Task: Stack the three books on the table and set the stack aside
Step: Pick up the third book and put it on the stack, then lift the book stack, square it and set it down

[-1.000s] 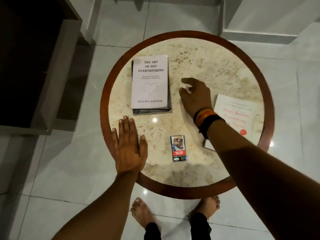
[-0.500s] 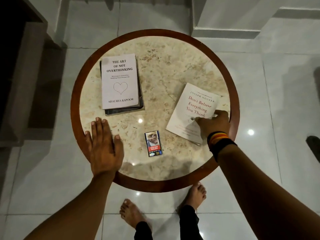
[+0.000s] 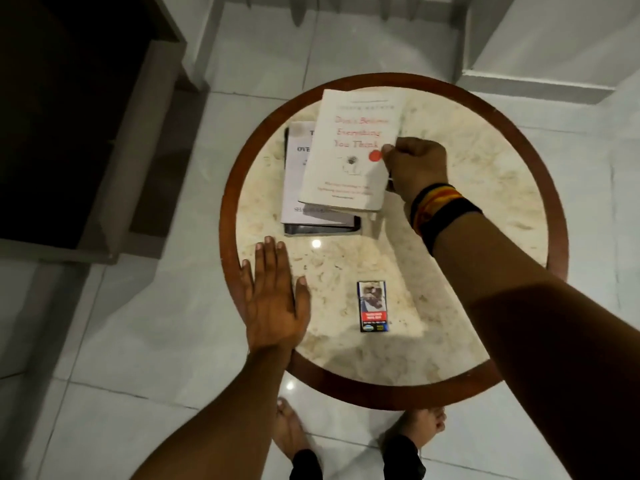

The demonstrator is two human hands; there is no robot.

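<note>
My right hand (image 3: pixel 414 168) grips the red-titled book (image 3: pixel 349 150) by its right edge, holding it tilted over the 2 stacked books (image 3: pixel 294 188) on the round bench (image 3: pixel 467 202). My left hand (image 3: pixel 273 299) lies flat and empty on the bench's near-left rim, with a small box (image 3: pixel 372 305) nearby.

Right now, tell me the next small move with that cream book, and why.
Probably lower it and square it onto the pile. The right hand pinches the cream book by its right edge, skewed above the white book, which lies on a dark book. The left hand lies flat on the table.
</note>
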